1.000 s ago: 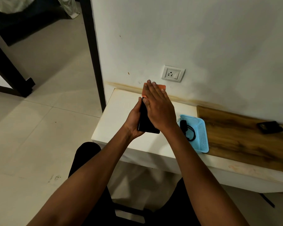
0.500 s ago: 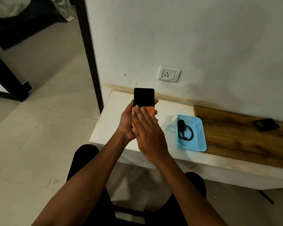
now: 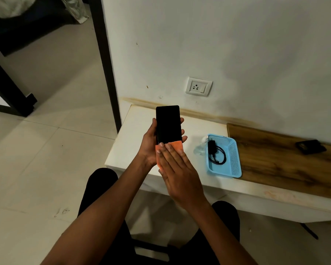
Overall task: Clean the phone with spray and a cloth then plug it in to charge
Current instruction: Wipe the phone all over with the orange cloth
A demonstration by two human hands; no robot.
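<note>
Head view, looking down: a seated person holds a black phone [image 3: 168,124] upright above the near-left corner of a white counter [image 3: 134,134], its dark screen facing the camera. Their left hand [image 3: 151,144] grips the phone from behind, thumb along its left edge and fingertips curling round the right edge. Their right hand [image 3: 177,169] lies flat, fingers straight and together, pressing an orange cloth [image 3: 175,147] against the lower end of the phone; the cloth shows as a strip above and to the left of the fingers, the rest hidden beneath the palm. To the right, on the counter, stands a light blue mesh basket [image 3: 234,161] holding a black charger with a coiled cable [image 3: 215,152]. Just beside the basket's left wall sits what appears to be a clear spray bottle [image 3: 200,147], though its outline is faint against the white surface. A white wall socket [image 3: 198,86] is set in the wall above the counter, well apart from the phone. Farther right, the counter gives way to a wood-grain board [image 3: 285,161], on which a small dark object [image 3: 310,146] rests near the wall; what it is cannot be made out. The person's dark-clothed knees fill the bottom of the frame over pale floor tiles [image 3: 36,159].
</note>
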